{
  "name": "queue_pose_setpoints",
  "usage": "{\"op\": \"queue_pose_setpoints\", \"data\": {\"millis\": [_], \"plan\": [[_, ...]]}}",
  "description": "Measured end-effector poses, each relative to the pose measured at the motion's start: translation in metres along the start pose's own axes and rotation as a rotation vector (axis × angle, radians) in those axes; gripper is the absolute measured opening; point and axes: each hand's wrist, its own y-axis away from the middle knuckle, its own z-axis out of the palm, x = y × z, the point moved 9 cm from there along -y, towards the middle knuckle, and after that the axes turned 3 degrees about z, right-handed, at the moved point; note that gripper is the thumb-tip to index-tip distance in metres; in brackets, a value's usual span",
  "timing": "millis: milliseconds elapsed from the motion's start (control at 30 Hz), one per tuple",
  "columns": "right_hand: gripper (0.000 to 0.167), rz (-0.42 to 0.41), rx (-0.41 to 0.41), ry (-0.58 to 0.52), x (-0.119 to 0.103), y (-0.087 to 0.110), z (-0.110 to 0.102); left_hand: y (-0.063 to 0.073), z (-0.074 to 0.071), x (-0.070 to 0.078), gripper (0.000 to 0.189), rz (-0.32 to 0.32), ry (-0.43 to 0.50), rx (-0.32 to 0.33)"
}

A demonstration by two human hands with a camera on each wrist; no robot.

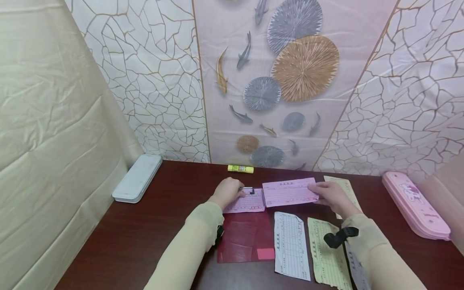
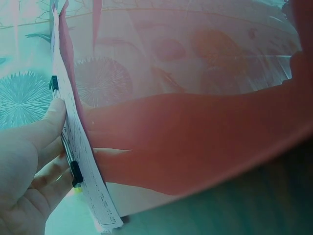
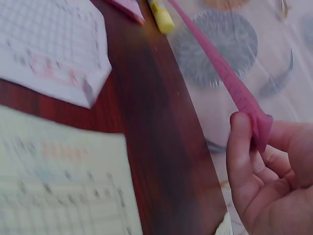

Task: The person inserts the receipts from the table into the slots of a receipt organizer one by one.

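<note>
My left hand [image 1: 227, 192] grips the top edge of a translucent red folder [image 1: 239, 237], by a metal clip with black ends [image 2: 76, 172]. A pink printed form [image 1: 250, 204] lies at that clip, partly covered by the hand. In the left wrist view, papers [image 2: 85, 142] stand edge-on beside the thumb, with the red sheet behind them. A second pink form [image 1: 288, 194] is raised to the right, its corner pinched between thumb and fingers of my right hand [image 1: 332, 195]. The right wrist view shows this pink form [image 3: 230, 78] almost edge-on.
A white form [image 1: 291, 245] and a yellow form [image 1: 322, 241] lie right of the folder. Another yellowish form [image 1: 342, 186] sits behind the right hand. A yellow glue stick [image 1: 240, 169] lies at the back. Pale blue [image 1: 137, 178] and pink [image 1: 415, 203] cases stand at either side.
</note>
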Motion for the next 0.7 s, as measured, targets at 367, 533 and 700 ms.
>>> {"op": "queue_pose_setpoints", "data": {"millis": [367, 533, 700], "plan": [[0.048, 0.014, -0.023, -0.075, 0.002, 0.009, 0.029, -0.002, 0.002, -0.001, 0.026, -0.011, 0.002, -0.011], [0.041, 0.041, -0.064, -0.079, 0.005, 0.015, 0.044, -0.002, 0.000, -0.001, 0.024, -0.001, -0.003, -0.001], [0.043, 0.047, -0.055, -0.001, 0.007, 0.020, 0.055, -0.002, 0.001, -0.001, 0.025, -0.002, -0.002, -0.001]]}}
